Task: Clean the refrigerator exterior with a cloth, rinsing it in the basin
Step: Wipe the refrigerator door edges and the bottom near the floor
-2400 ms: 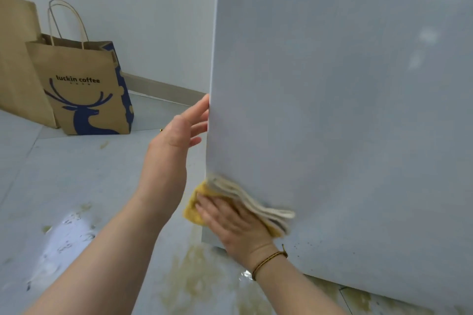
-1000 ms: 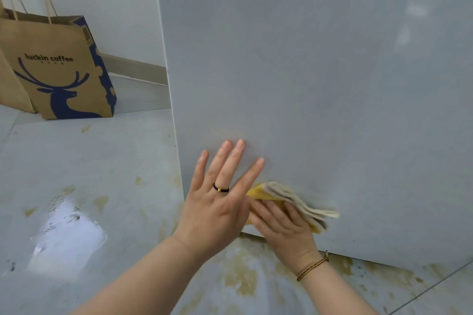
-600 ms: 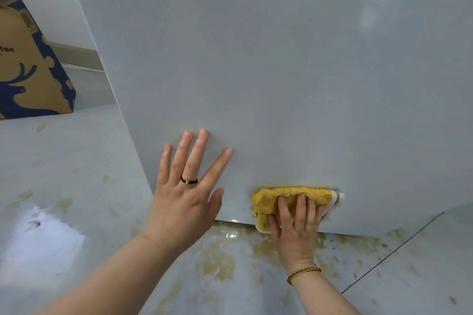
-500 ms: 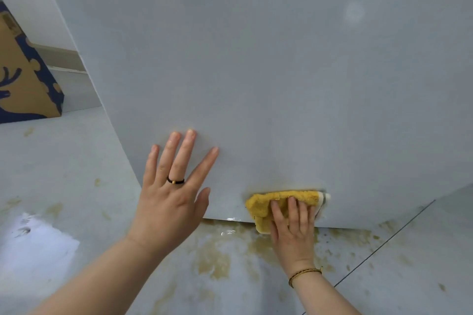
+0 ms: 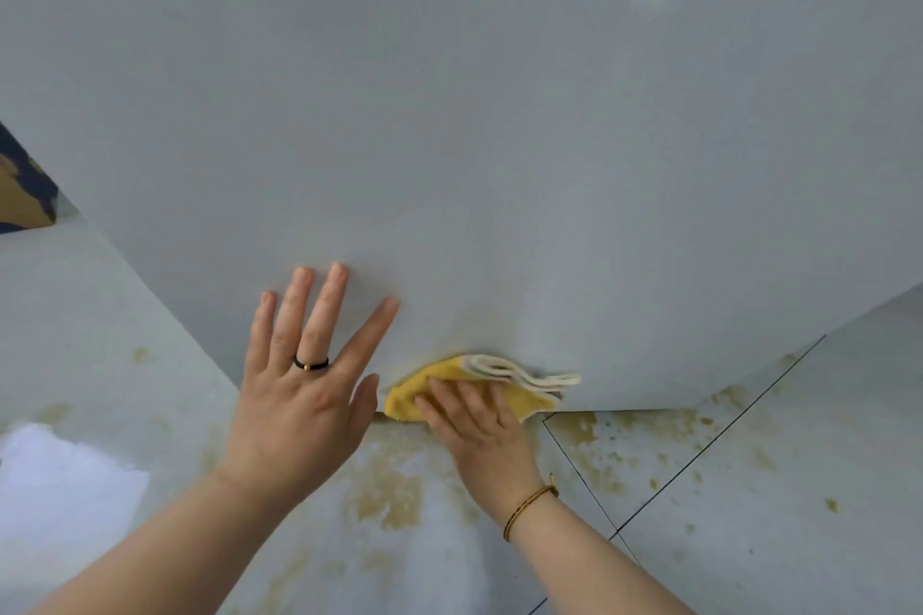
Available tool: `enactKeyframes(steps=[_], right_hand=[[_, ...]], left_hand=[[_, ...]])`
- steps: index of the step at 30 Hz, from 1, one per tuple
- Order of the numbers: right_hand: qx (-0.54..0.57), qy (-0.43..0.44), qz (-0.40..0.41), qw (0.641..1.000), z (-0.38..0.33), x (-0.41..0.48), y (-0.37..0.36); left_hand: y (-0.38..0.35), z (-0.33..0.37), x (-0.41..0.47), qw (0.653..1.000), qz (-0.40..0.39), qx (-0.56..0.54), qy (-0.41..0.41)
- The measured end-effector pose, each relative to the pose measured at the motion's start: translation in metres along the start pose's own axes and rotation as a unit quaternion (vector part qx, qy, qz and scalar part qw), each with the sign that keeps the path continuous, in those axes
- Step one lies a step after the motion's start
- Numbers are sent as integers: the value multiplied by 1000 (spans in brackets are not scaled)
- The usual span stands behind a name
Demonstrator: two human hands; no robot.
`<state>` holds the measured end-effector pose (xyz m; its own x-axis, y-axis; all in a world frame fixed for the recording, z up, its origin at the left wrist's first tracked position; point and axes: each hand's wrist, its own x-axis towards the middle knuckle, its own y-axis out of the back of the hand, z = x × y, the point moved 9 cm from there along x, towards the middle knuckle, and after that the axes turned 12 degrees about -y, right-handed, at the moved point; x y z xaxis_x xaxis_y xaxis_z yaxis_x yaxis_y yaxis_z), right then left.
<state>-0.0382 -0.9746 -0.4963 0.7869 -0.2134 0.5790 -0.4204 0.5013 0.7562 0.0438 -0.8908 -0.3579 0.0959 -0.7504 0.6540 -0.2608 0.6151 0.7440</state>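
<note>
One refrigerator panel (image 5: pixel 499 140) bears left hand (image 5: pixel 299 410), fingers (image 5: pixel 324 310) spread; right hand (image 5: pixel 479 434) presses one cloth (image 5: pixel 407 397).

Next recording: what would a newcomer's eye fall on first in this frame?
The yellow cloth stands out, pressed by the right hand against the bottom edge of the pale grey refrigerator, which fills most of the view. To its left, the left hand, wearing a dark ring, lies flat with spread fingers on the same panel. Below both, yellowish-brown stains blotch the tiled floor.
</note>
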Motion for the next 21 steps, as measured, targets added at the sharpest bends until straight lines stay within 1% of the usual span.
enactKeyframes(steps=[1, 2, 3, 5, 6, 8, 9, 10, 11, 12, 14, 15, 16, 17, 19, 20, 21], right_hand=[[-22, 59, -26, 998, -4, -6, -10], [-26, 99, -49, 994, -3, -11, -19], [-23, 119, -67, 990, 1, -12, -23], [-26, 118, -75, 990, 6, -10, -20], [-26, 98, -55, 993, 7, -7, -14], [18, 7, 24, 1000, 17, 2, 12], [60, -66, 65, 994, 32, 10, 27], [104, -140, 95, 980, 51, 17, 41], [143, -213, 120, 959, 72, 23, 52], [175, -283, 140, 933, 92, 26, 60], [219, -395, 151, 879, 121, 20, 57], [240, -445, 143, 851, 130, 12, 50], [275, -498, 126, 813, 138, -1, 39], [316, -556, 92, 763, 145, -16, 24], [408, -661, 22, 629, 151, -44, -4], [448, -687, 13, 572, 150, -50, -12], [478, -694, 27, 538, 149, -49, -11]], left_hand=[[0, -1, -1, 1000, -2, 4, -1], [0, -1, -1, 1000, -4, 6, -2], [0, -1, -1, 1000, -5, 8, -4], [0, -1, -1, 1000, -6, 12, -5], [1, 0, -1, 1000, -6, 14, -6], [3, 0, 0, 1000, 1, 14, -4], [3, 0, 1, 1000, 4, 14, -3], [3, 2, 1, 1000, 4, 14, -6], [2, 4, 1, 1000, 4, 12, -14], [1, 8, 1, 1000, 4, 9, -24], [-3, 14, 1, 999, -1, 2, -38], [-4, 15, 0, 999, -3, 1, -41], [-4, 15, 0, 999, -3, 2, -44], [-4, 14, 0, 999, -3, 5, -45], [-5, 14, 1, 999, -7, 7, -47], [-5, 14, 1, 999, -9, 5, -46], [-5, 15, 2, 999, -10, 2, -42]])
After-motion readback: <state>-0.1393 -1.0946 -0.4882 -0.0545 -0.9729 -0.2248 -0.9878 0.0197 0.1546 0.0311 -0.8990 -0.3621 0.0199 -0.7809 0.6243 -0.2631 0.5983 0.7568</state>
